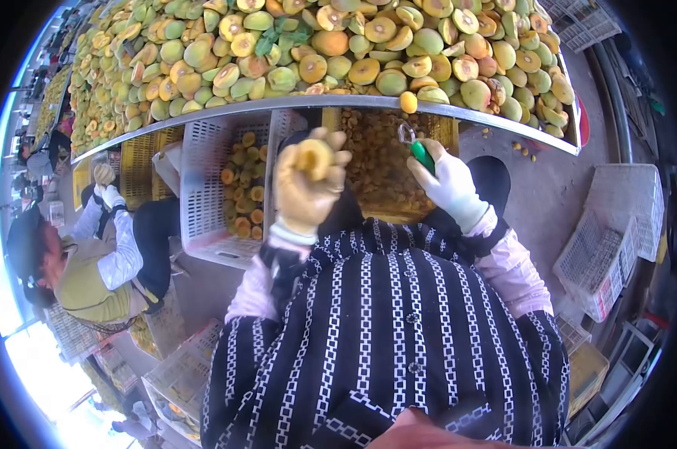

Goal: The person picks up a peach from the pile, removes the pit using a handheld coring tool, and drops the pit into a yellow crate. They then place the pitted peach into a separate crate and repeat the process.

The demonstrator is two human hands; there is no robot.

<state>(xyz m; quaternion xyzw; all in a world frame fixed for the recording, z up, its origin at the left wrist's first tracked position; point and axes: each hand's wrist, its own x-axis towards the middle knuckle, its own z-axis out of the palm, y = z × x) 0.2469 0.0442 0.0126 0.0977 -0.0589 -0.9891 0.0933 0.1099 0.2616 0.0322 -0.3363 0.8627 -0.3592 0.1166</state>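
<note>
My gloved left hand [306, 187], slightly blurred, is raised above the white crate with its fingers curled round a peach half [314, 159], cut face up with a hollow in it. To the right, my gloved right hand [452, 183] grips a green-handled pitting tool [421, 153], its metal loop pointing away from me and touching nothing. Beyond both hands is a metal-edged table [226, 114] heaped with halved peaches [364, 71], many showing pits. One small yellow round piece [408, 102] rests at the table's edge near the tool.
Between my knees a yellow crate [383, 209] holds many brown pits. A white crate [203, 172] on its left contains peach halves. Stacked white crates [600, 254] stand on the right. A co-worker [99, 262] sits at the left, hands raised near the table.
</note>
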